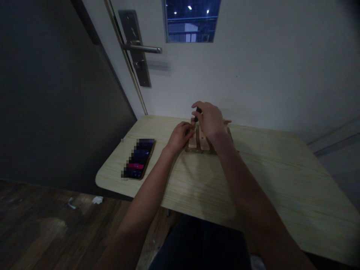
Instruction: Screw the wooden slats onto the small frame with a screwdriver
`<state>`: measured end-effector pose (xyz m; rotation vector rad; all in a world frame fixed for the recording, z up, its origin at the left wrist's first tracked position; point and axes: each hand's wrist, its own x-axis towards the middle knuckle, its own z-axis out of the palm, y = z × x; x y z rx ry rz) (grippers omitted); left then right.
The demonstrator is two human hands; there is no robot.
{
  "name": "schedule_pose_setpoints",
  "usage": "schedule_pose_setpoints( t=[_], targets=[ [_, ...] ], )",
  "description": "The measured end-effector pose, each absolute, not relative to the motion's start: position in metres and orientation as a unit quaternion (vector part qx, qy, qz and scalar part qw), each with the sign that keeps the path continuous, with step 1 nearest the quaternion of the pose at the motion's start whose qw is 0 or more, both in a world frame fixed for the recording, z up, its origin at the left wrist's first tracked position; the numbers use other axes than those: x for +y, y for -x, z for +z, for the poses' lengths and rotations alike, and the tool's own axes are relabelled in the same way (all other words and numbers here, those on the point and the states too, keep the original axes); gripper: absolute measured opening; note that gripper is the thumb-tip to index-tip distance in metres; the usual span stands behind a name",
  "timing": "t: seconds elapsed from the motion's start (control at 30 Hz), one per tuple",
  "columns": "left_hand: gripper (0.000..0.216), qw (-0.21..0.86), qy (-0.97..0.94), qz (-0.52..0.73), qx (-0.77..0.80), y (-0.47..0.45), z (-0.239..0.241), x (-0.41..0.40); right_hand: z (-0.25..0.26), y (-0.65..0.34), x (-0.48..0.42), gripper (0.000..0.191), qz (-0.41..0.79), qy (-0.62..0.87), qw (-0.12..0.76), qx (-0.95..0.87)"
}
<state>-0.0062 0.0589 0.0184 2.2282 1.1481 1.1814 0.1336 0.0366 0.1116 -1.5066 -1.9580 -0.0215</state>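
A small wooden assembly [204,144] with pale slats on a darker base lies near the table's back edge. My right hand [211,118] grips a screwdriver [198,111] by its black handle, above the left slat, tilted slightly. Its tip is hard to make out between my fingers and the wood. At the left end of the assembly, my left hand [180,137] has thumb and fingers pinched close to the tool's lower end. Whatever small thing they hold there is too dim to see. Part of the assembly is hidden behind my right hand.
A phone [140,159] with a lit screen lies on the pale wood-grain table [270,180], left of my left forearm. Behind the table stands a white door with a metal handle [143,48] and a small window [191,22]. White scraps [97,200] lie on the floor.
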Motion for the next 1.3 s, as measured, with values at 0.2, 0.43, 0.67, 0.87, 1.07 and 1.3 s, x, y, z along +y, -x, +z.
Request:
schedule_pose_setpoints(
  t=[0.2,0.43,0.67,0.87,1.07,1.3],
  targets=[
    [0.012,0.186,-0.789,0.419,0.409,0.006,0.016,0.061,0.114,-0.135,0.044,0.052,0.016,0.544,0.325,-0.773],
    [0.012,0.180,-0.793,0.420,0.402,0.007,0.017,0.059,0.114,-0.134,0.038,0.026,0.029,0.536,0.360,-0.763],
    [0.014,0.181,-0.792,0.415,0.409,0.007,0.017,0.059,0.109,-0.129,0.033,0.018,-0.044,0.588,0.354,-0.726],
    [0.015,0.185,-0.792,0.418,0.404,0.007,0.018,0.059,0.105,-0.131,0.038,0.016,-0.042,0.594,0.355,-0.720],
    [0.013,0.183,-0.790,0.420,0.408,0.007,0.018,0.058,0.104,-0.139,0.045,0.035,0.001,0.494,0.381,-0.782],
    [0.012,0.192,-0.785,0.427,0.406,0.006,0.018,0.057,0.109,-0.140,0.044,0.038,0.010,0.492,0.370,-0.788]
  ],
)
